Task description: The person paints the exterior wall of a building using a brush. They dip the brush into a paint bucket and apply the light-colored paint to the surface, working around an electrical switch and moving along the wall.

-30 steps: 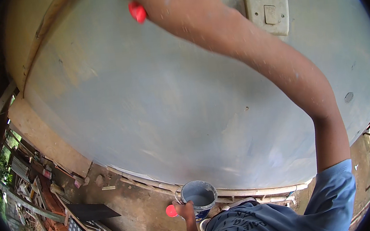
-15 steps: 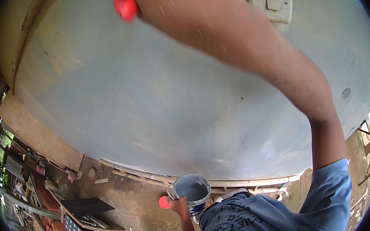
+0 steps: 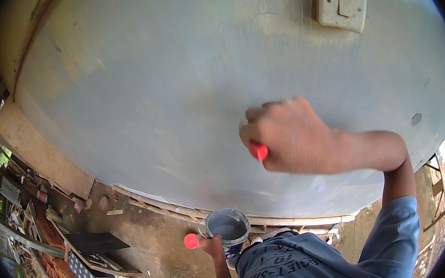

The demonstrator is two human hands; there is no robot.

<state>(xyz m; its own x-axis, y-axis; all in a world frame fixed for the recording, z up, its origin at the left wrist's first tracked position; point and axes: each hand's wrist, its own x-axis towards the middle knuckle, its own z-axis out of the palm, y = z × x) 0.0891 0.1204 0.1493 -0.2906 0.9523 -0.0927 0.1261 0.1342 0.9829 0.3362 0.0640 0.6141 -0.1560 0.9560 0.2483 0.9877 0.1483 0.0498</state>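
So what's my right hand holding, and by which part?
Your right hand grips a red-handled tool by its handle; the other end is unclear.

Head-worn fisheye, left of a side-by-side pair. Faces forward and steeply down: grey wall [image 3: 152,129] close ahead, blue shirt [image 3: 299,264] near at lower edge, ground [image 3: 153,253] farther below.

The T-shirt [image 3: 320,263] is blue, its right sleeve [image 3: 397,229] short and loose (dark lettering [image 3: 285,262] crosses the front)
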